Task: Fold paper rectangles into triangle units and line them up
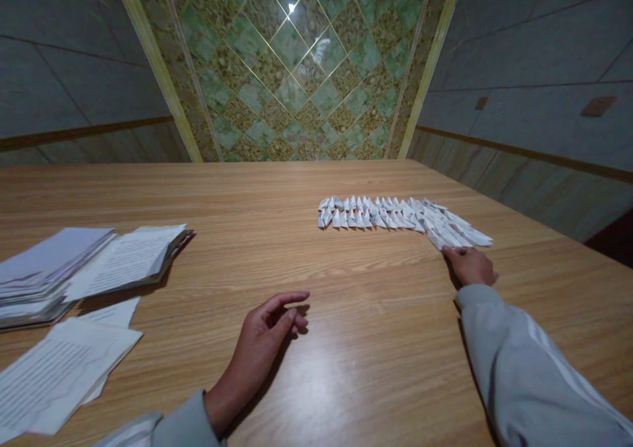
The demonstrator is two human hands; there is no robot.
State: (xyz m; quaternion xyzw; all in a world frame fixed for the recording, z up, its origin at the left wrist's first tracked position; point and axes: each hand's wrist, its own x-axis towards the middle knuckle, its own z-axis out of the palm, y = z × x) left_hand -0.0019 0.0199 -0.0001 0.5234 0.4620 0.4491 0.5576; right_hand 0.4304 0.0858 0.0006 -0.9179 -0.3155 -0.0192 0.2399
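My left hand (271, 325) hovers low over the wooden table with its fingers apart and nothing between them. To the right, my right hand (469, 266) reaches forward with its fingers drawn together at the near end of a folded white paper piece (450, 237). That piece belongs to a fan of flat folded papers at the right end of a double row of small pointed folded papers (368, 217). My fingertips are partly hidden, but they appear to pinch the paper's end.
At the left of the wooden table (237, 249) lie stacks of paper (54, 256), one with printed sheets (131, 259) on top. Loose lined sheets (59, 368) lie nearer to me. A green and gold tiled wall (297, 71) stands beyond the table's far edge.
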